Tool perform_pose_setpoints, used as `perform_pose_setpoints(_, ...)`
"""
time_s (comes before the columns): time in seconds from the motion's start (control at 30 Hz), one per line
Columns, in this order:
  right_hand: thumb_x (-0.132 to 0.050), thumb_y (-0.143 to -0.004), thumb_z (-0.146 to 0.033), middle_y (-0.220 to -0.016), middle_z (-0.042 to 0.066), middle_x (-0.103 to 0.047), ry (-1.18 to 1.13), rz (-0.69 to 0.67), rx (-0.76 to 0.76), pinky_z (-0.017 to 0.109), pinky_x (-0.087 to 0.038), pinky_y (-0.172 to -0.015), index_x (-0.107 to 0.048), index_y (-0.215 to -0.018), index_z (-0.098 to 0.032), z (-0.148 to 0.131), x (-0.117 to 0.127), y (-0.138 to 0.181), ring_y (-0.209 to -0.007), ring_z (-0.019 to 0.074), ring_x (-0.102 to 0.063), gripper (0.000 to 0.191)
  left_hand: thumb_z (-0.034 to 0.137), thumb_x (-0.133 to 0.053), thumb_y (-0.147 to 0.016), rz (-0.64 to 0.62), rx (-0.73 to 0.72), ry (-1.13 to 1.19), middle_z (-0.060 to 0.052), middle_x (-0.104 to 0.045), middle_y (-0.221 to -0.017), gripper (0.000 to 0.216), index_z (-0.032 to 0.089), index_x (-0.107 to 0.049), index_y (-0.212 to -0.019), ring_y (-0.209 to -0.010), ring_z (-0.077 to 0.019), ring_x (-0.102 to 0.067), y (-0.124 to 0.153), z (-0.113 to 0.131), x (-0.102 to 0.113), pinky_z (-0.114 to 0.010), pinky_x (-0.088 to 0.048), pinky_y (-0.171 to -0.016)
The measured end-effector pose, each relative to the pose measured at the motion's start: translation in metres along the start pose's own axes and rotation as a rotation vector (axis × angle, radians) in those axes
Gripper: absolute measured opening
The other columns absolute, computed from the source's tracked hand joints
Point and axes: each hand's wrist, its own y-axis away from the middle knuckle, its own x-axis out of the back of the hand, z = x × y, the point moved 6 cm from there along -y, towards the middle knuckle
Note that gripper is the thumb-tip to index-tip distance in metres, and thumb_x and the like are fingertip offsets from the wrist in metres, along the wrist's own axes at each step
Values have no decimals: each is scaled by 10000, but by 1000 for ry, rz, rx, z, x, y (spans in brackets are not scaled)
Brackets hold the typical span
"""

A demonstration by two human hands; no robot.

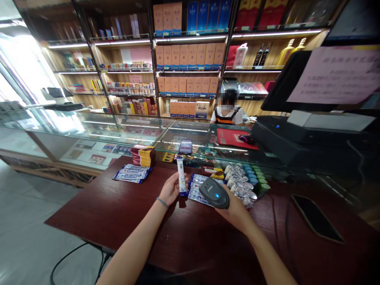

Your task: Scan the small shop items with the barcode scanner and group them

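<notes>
My left hand (pixel 170 190) grips a slim blue-and-white packet (pixel 181 176), held upright just above the dark red table. A black barcode scanner (pixel 214 192) with a lit blue dot is in my right hand (pixel 236 211), its head pointing towards the packet. Partly under the scanner lie more blue-and-white packets (pixel 196 190). Another spread of such packets (pixel 132 173) rests on the left of the table, in front of a stack of red-and-yellow packets (pixel 143 156). Right of the scanner stand several small silver-topped containers (pixel 241 184), beside blue and green ones (pixel 261 179).
A phone (pixel 317 217) lies at the right of the table, near a cable. Beyond the table runs a glass display counter (pixel 127 130) with a red mouse pad (pixel 234 139). A monitor (pixel 279 87) rises at right. Behind the counter is a person (pixel 227 113).
</notes>
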Motion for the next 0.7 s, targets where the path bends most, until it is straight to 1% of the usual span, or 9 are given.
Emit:
perform_pose_setpoints(0.13, -675, -764, -314, -970, 44, -777, -28, 6, -1, 352, -555, -828, -574, -1281, -261, 7, -1, -2, -984, 279, -730, 530, 289, -705, -902, 19, -45, -31, -136, -702, -1207, 275, 133, -660, -1123, -925, -214, -745, 1, 7, -1, -353, -652, -780)
perform_pose_setpoints(0.23, -683, -761, -314, -991, 50, -778, -40, 9, 12, 343, -564, -814, -583, -1280, -251, 13, 0, -3, -977, 274, -732, 532, 295, -745, -871, 37, -100, -59, -125, -700, -1195, 301, 150, -636, -1111, -926, -215, -749, 2, 19, -3, -342, -649, -768)
perform_pose_setpoints(0.33, -688, -763, -330, -1025, 66, -781, -45, -2, 20, 336, -579, -786, -579, -1314, -237, 19, 1, -5, -951, 272, -744, 569, 305, -782, -830, 68, -193, -92, -106, -701, -1137, 357, 173, -594, -1103, -949, -228, -749, 5, 39, -5, -340, -639, -768)
perform_pose_setpoints(0.43, -697, -763, -329, -1095, 83, -774, -29, -9, 35, 333, -582, -815, -560, -1336, -223, 25, 1, -7, -986, 267, -743, 598, 337, -817, -779, 116, -345, -162, -75, -686, -1108, 470, 209, -548, -1142, -960, -236, -743, 11, 67, -2, -355, -627, -763)
perform_pose_setpoints(0.5, -697, -774, -332, -1114, 91, -771, -13, -6, 44, 330, -580, -828, -560, -1328, -216, 29, 2, -8, -1005, 264, -740, 582, 367, -823, -755, 171, -464, -250, -67, -680, -1109, 523, 222, -534, -1167, -935, -225, -738, 17, 89, 8, -352, -618, -750)
perform_pose_setpoints(0.6, -700, -764, -332, -1108, 91, -774, 11, 16, 61, 326, -584, -809, -565, -1334, -217, 35, 2, -8, -996, 267, -745, 597, 396, -804, -742, 262, -651, -464, -70, -689, -1062, 532, 205, -553, -1170, -906, -204, -722, 27, 126, 31, -340, -602, -769)
perform_pose_setpoints(0.63, -706, -751, -328, -1096, 88, -777, 22, 23, 65, 324, -587, -797, -572, -1329, -220, 37, 1, -8, -985, 270, -748, 603, 399, -795, -738, 296, -701, -546, -71, -690, -1050, 520, 199, -568, -1161, -918, -206, -714, 32, 138, 40, -347, -599, -786)
perform_pose_setpoints(0.7, -711, -734, -321, -1055, 79, -784, 48, 44, 61, 319, -587, -773, -585, -1317, -227, 37, 0, -6, -957, 273, -754, 604, 401, -765, -759, 335, -783, -728, -90, -688, -1099, 468, 195, -600, -1146, -1025, -226, -692, 40, 162, 59, -369, -589, -853)
